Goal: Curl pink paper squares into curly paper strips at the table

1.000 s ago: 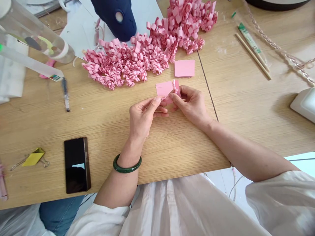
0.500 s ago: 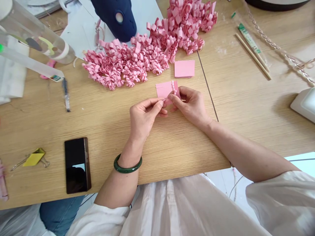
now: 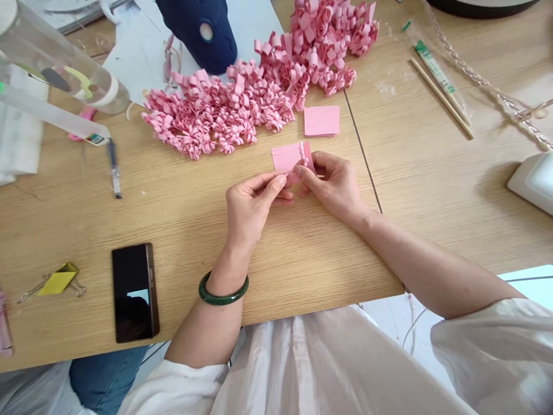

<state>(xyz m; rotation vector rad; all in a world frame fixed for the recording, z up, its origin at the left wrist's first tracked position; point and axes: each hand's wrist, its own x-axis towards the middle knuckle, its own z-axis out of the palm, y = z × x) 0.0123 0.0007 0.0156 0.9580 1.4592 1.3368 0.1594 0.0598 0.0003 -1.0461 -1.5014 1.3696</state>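
Observation:
Between my hands is a narrow pink paper strip with a row of small curled loops [image 3: 303,153] rising from its right part. My left hand [image 3: 256,202] pinches the strip's left end between thumb and fingertips. At the other end my right hand [image 3: 334,180] is closed on it, thumb against index finger near the loops. A pink paper piece with fine cuts at its left edge [image 3: 283,155] lies just beyond my fingertips, partly hidden by them. Farther back is a small stack of pink paper rectangles [image 3: 322,121].
A long heap of curled pink paper flowers [image 3: 242,104] spreads across the back, beside a dark blue object [image 3: 203,34]. A phone [image 3: 135,293], a yellow binder clip [image 3: 58,281] and a pen [image 3: 114,167] lie at left. Wooden sticks [image 3: 443,98] lie at right.
The whole view has shifted slightly. Both hands keep nearly the same pinch on the strip, with no clear movement between them.

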